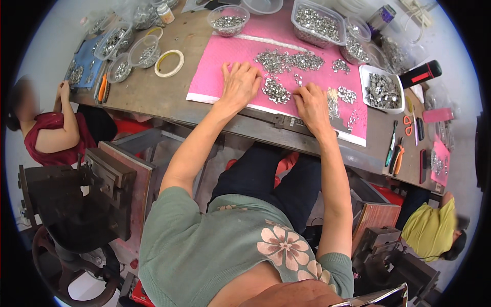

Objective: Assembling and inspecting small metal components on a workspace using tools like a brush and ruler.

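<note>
A: Where's the rounded heap of metal pieces (pixel 276 92)?
B: Upper centre of the frame, one heap on pink sheeting (pixel 212 66).
A: Two grips?
B: Left hand (pixel 239 85), fingers apart; right hand (pixel 313 106), fingers bent, clamped on something or not, I can't tell.
A: Co-workers?
B: Two: maroon top (pixel 51 135), left; yellow top (pixel 429 230), lower right.

Both hands (pixel 239 86) (pixel 314 107) extend forward, apart — fingers (pixel 245 67) bent.
</note>
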A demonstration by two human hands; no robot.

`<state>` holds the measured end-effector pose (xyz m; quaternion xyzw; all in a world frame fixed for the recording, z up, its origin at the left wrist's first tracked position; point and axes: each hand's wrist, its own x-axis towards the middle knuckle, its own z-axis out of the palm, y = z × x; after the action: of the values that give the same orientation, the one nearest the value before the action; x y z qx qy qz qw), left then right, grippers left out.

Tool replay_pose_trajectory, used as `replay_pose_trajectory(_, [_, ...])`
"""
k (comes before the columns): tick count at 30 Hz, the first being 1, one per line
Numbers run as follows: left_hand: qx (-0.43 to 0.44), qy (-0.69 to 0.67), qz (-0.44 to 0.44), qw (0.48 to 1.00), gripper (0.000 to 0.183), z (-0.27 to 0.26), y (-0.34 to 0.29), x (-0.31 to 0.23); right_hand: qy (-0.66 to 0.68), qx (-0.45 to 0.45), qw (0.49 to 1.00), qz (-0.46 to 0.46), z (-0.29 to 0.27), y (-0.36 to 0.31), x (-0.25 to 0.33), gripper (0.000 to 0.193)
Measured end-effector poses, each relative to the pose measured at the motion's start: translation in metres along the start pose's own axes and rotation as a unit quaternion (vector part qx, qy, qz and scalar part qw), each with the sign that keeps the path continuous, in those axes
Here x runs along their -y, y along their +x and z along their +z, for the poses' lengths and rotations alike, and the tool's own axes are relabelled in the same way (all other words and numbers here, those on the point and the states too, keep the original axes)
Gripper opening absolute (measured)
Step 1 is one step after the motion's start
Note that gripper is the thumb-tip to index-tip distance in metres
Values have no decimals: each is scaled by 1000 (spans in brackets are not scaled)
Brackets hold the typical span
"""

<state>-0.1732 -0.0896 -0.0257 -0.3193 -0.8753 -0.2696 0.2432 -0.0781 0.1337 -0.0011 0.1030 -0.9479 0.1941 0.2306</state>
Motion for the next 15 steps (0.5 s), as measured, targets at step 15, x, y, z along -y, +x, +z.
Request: replay_pose_trajectory(15, [53, -212, 122, 968, 9, 9, -32, -112, 146, -6, 987, 68, -48, -68, 2, 15])
